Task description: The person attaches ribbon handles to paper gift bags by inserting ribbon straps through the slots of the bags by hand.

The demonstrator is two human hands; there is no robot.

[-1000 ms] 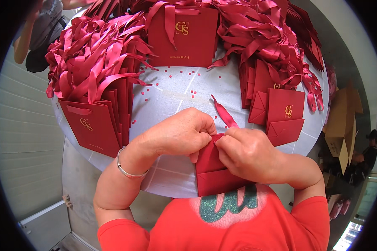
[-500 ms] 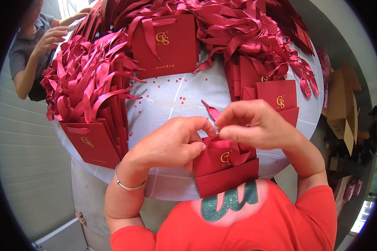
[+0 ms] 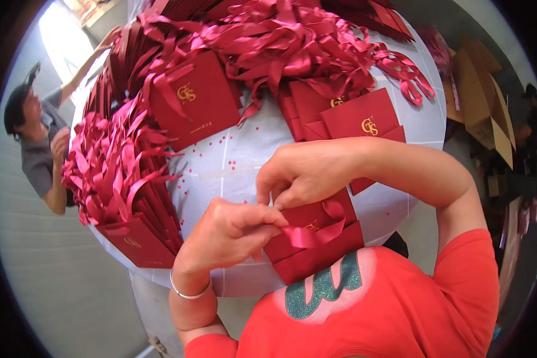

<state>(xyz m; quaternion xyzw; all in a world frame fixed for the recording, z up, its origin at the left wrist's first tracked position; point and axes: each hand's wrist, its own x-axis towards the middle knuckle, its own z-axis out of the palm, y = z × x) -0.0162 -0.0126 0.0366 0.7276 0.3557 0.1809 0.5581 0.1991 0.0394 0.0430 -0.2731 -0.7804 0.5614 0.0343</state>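
Observation:
A red paper bag [image 3: 342, 243] lies flat near the table's front edge, close to my shirt. Its pink-red ribbon handle [image 3: 307, 238] loops over the bag's front, and the left end runs into the fingers of my left hand [image 3: 225, 234], which pinch it. Just above, my right hand [image 3: 311, 173] reaches across the bag from the right. Its thumb and fingertips are pressed together beside my left fingertips; whatever they grip is too small to make out. The bag's upper left part is hidden under both hands.
Ribboned red bags stand in a stack [image 3: 138, 238] at left; another bag [image 3: 191, 101] leans behind. A ribbon heap [image 3: 280, 45] covers the far side, more bags [image 3: 369, 119] lie at right. Red dots [image 3: 232, 164] speckle the white tabletop. A co-worker [image 3: 42, 137] stands far left; cardboard boxes [image 3: 483, 107] stand right.
My right hand has moved left and down to meet my left fingertips. The left hand has dropped slightly, drawing the ribbon leftward. The view has turned, and the co-worker's arm reaches up.

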